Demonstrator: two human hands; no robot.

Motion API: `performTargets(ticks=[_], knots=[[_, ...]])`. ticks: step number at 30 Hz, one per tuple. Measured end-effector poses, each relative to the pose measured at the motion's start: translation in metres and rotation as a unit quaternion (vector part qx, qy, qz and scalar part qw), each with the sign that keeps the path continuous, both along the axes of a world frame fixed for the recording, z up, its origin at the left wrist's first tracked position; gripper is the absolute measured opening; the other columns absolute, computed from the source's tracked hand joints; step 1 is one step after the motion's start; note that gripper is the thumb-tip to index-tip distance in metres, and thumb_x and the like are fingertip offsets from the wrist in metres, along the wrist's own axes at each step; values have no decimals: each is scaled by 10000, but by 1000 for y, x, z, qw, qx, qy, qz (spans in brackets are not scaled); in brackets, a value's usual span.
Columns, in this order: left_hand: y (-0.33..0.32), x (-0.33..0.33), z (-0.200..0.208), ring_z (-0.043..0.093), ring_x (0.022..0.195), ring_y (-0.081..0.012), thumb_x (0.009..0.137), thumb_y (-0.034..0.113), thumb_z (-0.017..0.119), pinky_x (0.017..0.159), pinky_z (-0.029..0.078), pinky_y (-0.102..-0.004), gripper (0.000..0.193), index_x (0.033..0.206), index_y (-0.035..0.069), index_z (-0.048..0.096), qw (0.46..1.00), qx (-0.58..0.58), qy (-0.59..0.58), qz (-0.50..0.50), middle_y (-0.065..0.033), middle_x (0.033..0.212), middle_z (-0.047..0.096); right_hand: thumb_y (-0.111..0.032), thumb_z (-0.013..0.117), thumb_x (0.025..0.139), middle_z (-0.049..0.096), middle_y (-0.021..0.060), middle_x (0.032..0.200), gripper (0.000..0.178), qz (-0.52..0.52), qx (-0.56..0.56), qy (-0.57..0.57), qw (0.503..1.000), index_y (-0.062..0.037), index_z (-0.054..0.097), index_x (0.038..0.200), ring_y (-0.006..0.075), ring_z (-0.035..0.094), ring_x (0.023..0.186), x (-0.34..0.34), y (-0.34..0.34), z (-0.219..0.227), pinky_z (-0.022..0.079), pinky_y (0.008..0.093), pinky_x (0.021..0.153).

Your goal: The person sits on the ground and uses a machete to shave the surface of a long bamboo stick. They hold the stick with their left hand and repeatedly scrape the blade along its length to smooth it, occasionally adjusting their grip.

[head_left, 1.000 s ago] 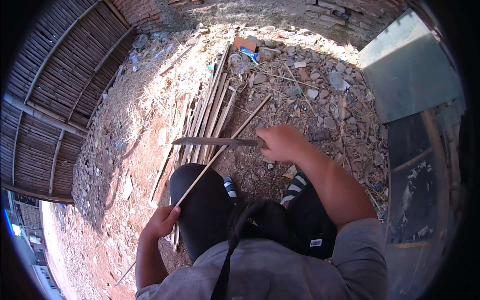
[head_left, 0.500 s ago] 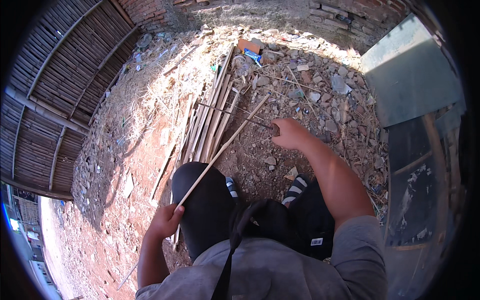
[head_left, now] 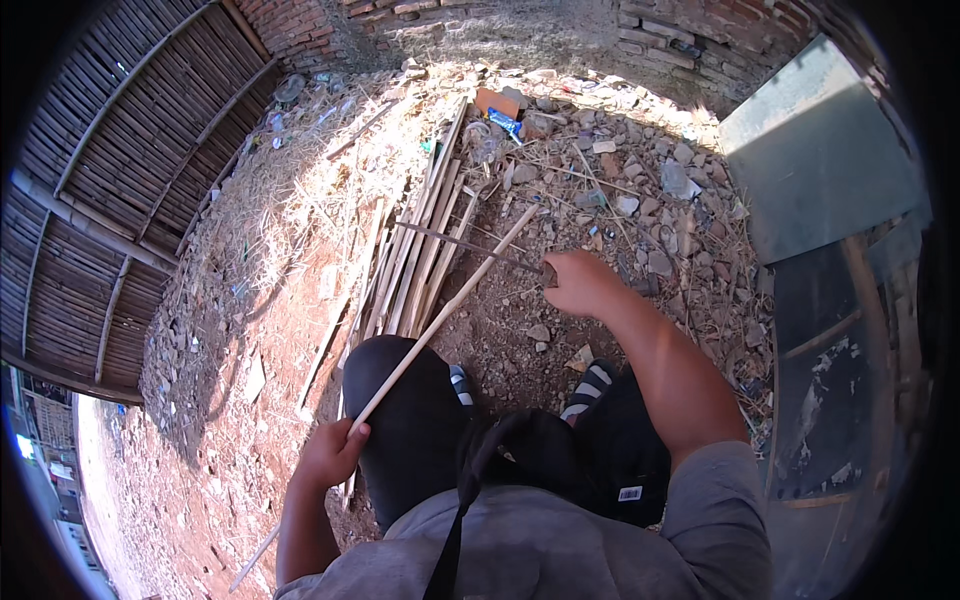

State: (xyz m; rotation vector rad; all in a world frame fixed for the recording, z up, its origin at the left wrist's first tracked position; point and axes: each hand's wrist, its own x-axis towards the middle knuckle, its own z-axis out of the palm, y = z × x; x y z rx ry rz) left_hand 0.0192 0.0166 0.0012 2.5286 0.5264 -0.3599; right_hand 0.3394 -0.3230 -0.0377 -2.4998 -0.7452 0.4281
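Note:
A long pale bamboo stick (head_left: 448,310) slants across my left knee, its far end over the dirt and its near end running back past my left forearm. My left hand (head_left: 333,452) is closed around it beside the thigh. In my right hand (head_left: 578,284), held out at the right, is the dark handle of a long, thin-bladed knife (head_left: 460,242). Its blade points left and crosses the stick near the stick's far end; whether they touch I cannot tell. Beyond the knee, under the blade's tip, lies a pile of split bamboo strips (head_left: 412,260).
Stony rubble (head_left: 655,215) with litter spreads to the right, dry straw (head_left: 285,215) to the left. A brick wall (head_left: 520,45) closes the back. A woven bamboo wall (head_left: 110,170) stands left, a grey sheet panel (head_left: 815,160) right. My sandalled feet (head_left: 588,388) are between the knees.
The knife and my right hand stay nearly in place, with the blade turned slightly so more of its flat shows. Both hands keep their grips; the view has shifted a little.

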Motion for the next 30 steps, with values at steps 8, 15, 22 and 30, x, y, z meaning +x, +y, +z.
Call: performTargets(ticks=[8, 15, 22, 30], knots=[[6, 3, 2, 656, 707, -400, 1033, 509, 527, 669, 487, -478, 584, 864, -35, 654, 999, -23, 32, -2, -232, 710, 636, -218, 708, 789, 706, 199, 883, 261, -18, 27, -2, 999, -51, 683, 987, 392, 695, 869, 13, -9, -22, 550, 511, 762], [7, 3, 0, 627, 688, -379, 1039, 503, 522, 665, 477, -471, 590, 839, -41, 634, 998, -50, 39, 11, -233, 708, 627, -224, 704, 790, 710, 212, 904, 367, 54, 2, -9, 999, -36, 691, 1105, 405, 694, 870, -25, 17, 4, 551, 503, 774], [4, 0, -4, 637, 701, -437, 1022, 474, 561, 647, 471, -495, 553, 803, -30, 618, 1000, -6, 12, 6, -249, 706, 623, -194, 672, 801, 714, 196, 887, 251, -28, 27, 10, 999, -76, 699, 1020, 390, 700, 877, 10, -7, -12, 551, 518, 781], [-5, -1, -4, 641, 673, -440, 989, 453, 626, 622, 474, -500, 514, 773, -12, 605, 1000, 23, -1, 5, -240, 677, 618, -213, 695, 798, 706, 186, 868, 255, 91, -23, -24, 995, -89, 698, 1020, 382, 705, 894, -25, 14, 7, 554, 515, 784]])
